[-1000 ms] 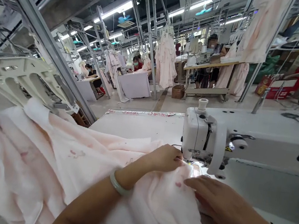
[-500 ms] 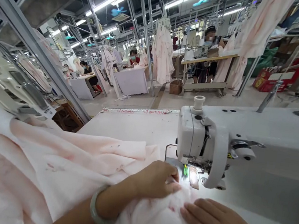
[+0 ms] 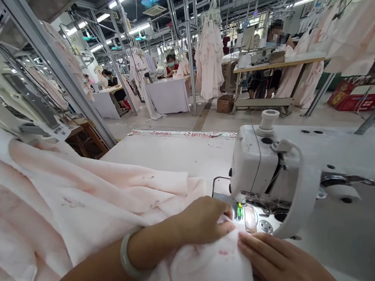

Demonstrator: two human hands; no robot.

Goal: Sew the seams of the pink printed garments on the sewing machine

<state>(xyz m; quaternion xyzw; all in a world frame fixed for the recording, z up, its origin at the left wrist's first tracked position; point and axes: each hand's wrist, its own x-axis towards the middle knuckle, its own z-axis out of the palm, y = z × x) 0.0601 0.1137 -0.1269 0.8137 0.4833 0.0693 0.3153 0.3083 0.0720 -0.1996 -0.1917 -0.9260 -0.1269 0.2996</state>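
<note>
A pale pink fabric [image 3: 217,275] with small reddish marks runs across the table to the sewing machine [image 3: 263,170]. My left hand [image 3: 206,220], a pale bangle [image 3: 128,253] on its wrist, pinches the fabric just in front of the machine's lit needle area. Beside it, my right hand [image 3: 282,261] has its fingers straight and together, their tips on the fabric's right edge; its thumb is hidden. Near the fingertips are a small green and yellow piece [image 3: 239,210] and a clear guard [image 3: 250,218]. The needle itself cannot be made out.
More pink fabric [image 3: 61,197] is heaped on the left. A white table top [image 3: 168,152] extends behind the machine. Beyond it, people sit at other workstations, with hanging pink garments [image 3: 209,60], metal posts and a brown box [image 3: 225,104] around them.
The view has shifted, so the machine appears farther right and larger. My right hand has come closer to the needle area and my left hand. The left hand keeps its pinch on the fabric.
</note>
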